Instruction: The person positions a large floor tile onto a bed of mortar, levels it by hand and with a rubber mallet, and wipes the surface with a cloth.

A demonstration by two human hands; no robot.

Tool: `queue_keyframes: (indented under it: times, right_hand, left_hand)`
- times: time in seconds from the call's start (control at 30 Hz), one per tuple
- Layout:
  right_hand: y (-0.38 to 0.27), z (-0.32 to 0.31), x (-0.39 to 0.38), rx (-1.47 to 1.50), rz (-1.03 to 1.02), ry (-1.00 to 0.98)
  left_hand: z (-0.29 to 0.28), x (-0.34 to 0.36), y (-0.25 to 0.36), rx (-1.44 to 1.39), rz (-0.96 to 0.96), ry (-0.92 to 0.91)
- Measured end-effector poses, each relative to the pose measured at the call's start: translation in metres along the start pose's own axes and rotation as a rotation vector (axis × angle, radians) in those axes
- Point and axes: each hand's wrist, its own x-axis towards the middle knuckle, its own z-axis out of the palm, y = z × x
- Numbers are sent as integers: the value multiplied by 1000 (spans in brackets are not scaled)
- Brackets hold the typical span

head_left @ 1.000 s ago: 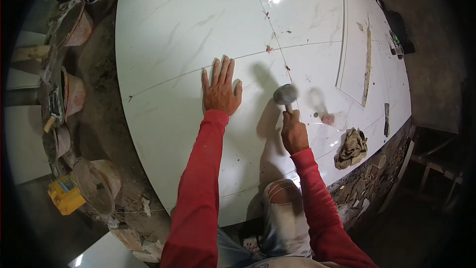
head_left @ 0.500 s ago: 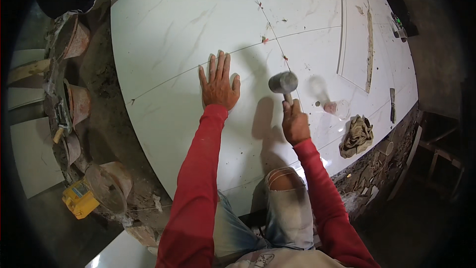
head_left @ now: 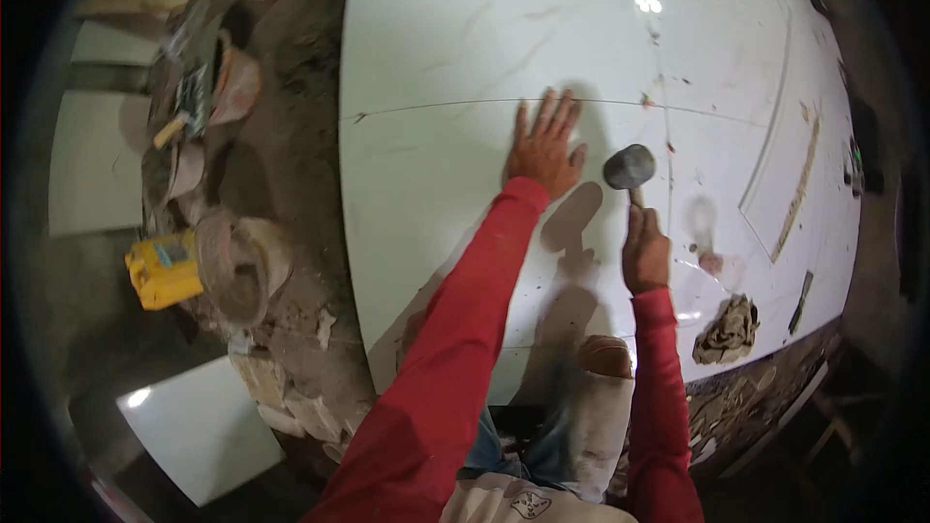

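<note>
My left hand lies flat, fingers spread, on a large white marble-look floor tile, just below the joint line between tiles. My right hand grips the handle of a rubber mallet. The grey mallet head hovers just right of my left hand, above the tile. Both arms wear red sleeves. My knee in light trousers rests on the tile near the lower edge.
A crumpled rag lies on the tiles at right, near a small pinkish object. Left of the tiles is bare mortar with buckets, a yellow box, tools and loose white tiles.
My view has shifted so the tiles sit further right. The left hand stays flat on the tile. The mallet stays raised beside it, now closer to the left hand.
</note>
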Motion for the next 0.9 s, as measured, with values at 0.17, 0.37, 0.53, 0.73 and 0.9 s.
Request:
queue_keyframes:
  times: [0.17, 0.37, 0.53, 0.73, 0.9]
  right_hand:
    - [-71, -32, -16, 277, -101, 14]
    - [-79, 35, -37, 348, -68, 277]
    - [-86, 85, -46, 89, 37, -33]
    - [-104, 92, -43, 70, 96, -190]
    - [-106, 96, -44, 116, 70, -173]
  left_hand:
    - [-5, -21, -38, -50, 91, -40]
    - [-35, -71, -114, -4, -86, 23]
    - [-37, -73, -123, 9, -156, 102]
    - [-35, -75, -121, -23, -157, 134]
    - [-40, -83, -138, -57, -78, 148]
